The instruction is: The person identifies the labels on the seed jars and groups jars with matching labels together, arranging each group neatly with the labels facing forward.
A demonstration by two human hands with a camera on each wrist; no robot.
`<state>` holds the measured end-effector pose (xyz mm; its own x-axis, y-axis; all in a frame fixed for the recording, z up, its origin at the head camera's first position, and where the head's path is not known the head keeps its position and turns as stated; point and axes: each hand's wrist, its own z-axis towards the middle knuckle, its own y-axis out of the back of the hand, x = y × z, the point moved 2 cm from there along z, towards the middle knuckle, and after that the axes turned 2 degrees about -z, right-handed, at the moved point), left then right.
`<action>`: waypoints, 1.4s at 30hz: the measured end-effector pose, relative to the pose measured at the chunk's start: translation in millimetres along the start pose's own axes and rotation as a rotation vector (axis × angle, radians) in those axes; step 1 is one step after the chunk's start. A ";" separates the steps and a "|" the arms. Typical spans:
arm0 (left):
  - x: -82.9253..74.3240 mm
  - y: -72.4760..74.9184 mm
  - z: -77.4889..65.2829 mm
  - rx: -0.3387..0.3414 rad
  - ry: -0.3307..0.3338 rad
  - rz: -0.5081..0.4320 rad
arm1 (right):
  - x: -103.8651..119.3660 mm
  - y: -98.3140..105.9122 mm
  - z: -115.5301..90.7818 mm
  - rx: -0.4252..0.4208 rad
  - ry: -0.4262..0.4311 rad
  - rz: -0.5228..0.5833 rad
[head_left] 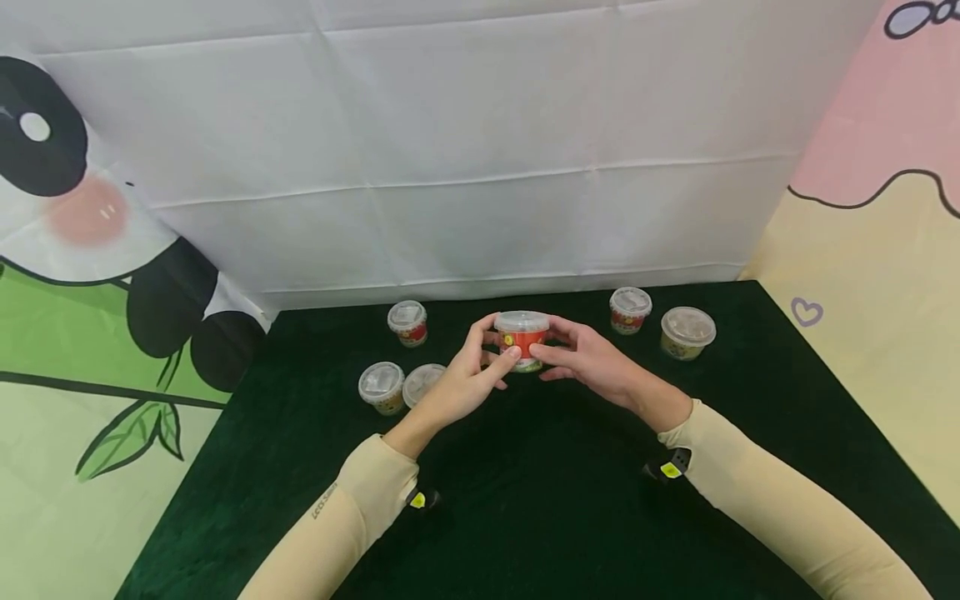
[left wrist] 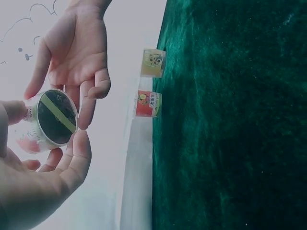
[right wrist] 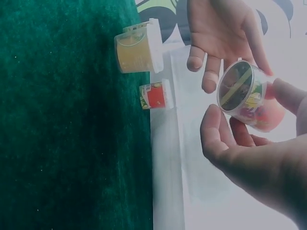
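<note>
A small round plastic tub [head_left: 522, 337] with a clear lid and red label is held up between both hands above the dark green cloth. My left hand [head_left: 468, 371] grips its left side, thumb in front and fingers behind. From the right, my right hand [head_left: 588, 358] pinches the same tub, its thumb near the other one. In the left wrist view the tub's dark base [left wrist: 57, 117], crossed by a pale green strip, faces the camera. The right wrist view shows the tub's coloured side [right wrist: 256, 103] between the fingers. Its contents cannot be made out.
A red-labelled tub [head_left: 407, 323] and two yellowish lidded tubs, one at the front [head_left: 382, 388] and one [head_left: 423, 383] partly behind my left hand, stand left. Another red-labelled tub [head_left: 630, 311] and a yellowish tub [head_left: 687, 332] stand right. A white cloth wall [head_left: 480, 233] rises behind.
</note>
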<state>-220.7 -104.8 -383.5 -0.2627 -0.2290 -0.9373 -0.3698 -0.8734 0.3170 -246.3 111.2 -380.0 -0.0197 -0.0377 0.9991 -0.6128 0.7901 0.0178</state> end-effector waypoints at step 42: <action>11.0 10.3 -4.9 0.025 0.101 -0.028 | 4.2 -4.0 0.7 -0.020 0.020 0.080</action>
<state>-223.1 -118.4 -391.3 -0.1612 -0.2478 -0.9553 -0.3983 -0.8693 0.2927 -244.6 107.5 -375.9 -0.0526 0.0380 0.9979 -0.5940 0.8021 -0.0618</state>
